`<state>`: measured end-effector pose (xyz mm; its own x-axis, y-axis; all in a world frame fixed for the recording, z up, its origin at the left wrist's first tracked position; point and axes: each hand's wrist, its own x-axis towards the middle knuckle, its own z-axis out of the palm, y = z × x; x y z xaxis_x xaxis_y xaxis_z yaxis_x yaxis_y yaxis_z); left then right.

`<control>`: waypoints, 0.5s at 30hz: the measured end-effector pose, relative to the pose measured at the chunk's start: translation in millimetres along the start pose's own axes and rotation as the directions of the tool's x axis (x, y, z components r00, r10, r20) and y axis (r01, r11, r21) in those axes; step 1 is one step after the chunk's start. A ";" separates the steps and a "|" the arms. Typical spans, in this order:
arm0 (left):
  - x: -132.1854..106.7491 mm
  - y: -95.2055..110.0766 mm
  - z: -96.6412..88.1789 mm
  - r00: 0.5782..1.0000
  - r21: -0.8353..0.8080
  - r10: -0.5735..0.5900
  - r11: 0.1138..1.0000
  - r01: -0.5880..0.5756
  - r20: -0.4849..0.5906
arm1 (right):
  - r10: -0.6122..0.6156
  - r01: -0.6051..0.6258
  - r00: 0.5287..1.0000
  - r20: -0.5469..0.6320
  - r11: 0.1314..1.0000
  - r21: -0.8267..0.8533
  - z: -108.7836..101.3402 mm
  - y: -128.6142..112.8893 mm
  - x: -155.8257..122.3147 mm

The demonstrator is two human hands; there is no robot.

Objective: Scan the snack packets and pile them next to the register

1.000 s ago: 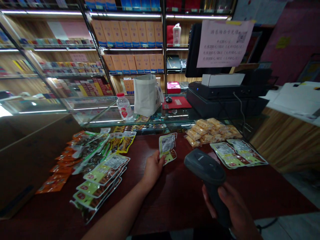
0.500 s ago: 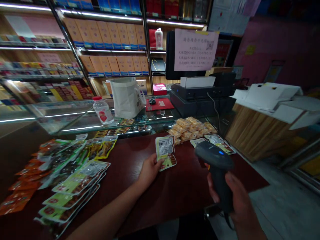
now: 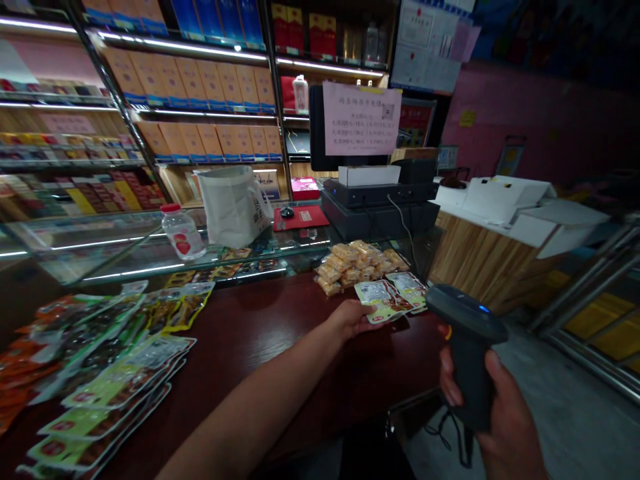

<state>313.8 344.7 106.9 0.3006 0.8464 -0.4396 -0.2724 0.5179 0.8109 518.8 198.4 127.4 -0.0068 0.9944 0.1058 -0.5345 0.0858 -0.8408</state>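
My left hand (image 3: 351,319) grips the near edge of a green-and-white snack packet (image 3: 383,299), just in front of a pile of wrapped yellow snacks (image 3: 355,263). Beside that packet, to the right, lies a similar packet (image 3: 409,285), partly covered. In my right hand (image 3: 500,407) is a dark barcode scanner (image 3: 467,333) with a blue light on top, fingers wrapped round its handle near the trigger. A fanned stack of the green packets (image 3: 125,373) rests at the left of the dark red table (image 3: 260,333).
Orange, green and yellow snack bags (image 3: 95,327) lie at the far left. On the glass counter stand a red-capped bottle (image 3: 183,233), a white bag (image 3: 230,207) and a monitor with a paper sign (image 3: 359,119). A wooden box-like counter (image 3: 470,250) stands at right.
My left hand has carried the packet right, from mid-table to beside the packets near the yellow snacks. The scanner in my right hand appears further right; the view has shifted too.
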 end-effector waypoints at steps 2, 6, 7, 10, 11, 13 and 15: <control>13.6 3.2 12.3 1.000 0.023 -0.018 1.000 0.018 0.003 | -0.009 0.009 1.000 0.008 1.000 0.004 -0.8 -1.9 -1.3; 34.3 8.5 28.5 0.998 0.151 -0.039 0.987 0.046 -0.055 | -0.023 0.023 0.997 -0.070 1.000 -0.006 6.4 -5.9 -6.2; 36.8 9.3 30.3 0.996 0.196 -0.034 0.979 0.048 -0.077 | -0.024 0.023 0.996 -0.086 1.000 -0.010 8.4 -6.9 -7.4; 34.2 9.5 29.7 0.992 0.344 0.005 0.938 0.039 -0.127 | -0.002 0.002 0.996 -0.090 1.000 0.000 11.6 -10.1 -11.3; 29.1 8.9 27.2 0.991 0.396 0.020 0.917 0.036 -0.135 | 0.005 -0.005 0.996 -0.089 1.000 0.002 11.3 -11.2 -12.9; 11.6 6.2 18.8 0.988 0.479 0.037 0.877 0.040 -0.149 | 0.024 -0.025 0.995 -0.097 1.000 -0.013 7.2 -12.6 -16.4; -15.5 1.5 6.6 0.981 0.578 0.102 0.816 0.011 -0.164 | 0.046 -0.053 0.989 -0.139 0.997 -0.051 -4.0 -11.2 -18.3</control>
<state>314.7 331.5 117.5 0.1170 0.9038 -0.4117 0.3092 0.3607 0.8799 528.2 179.5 132.8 0.0865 0.9962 -0.0075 -0.4895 0.0359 -0.8713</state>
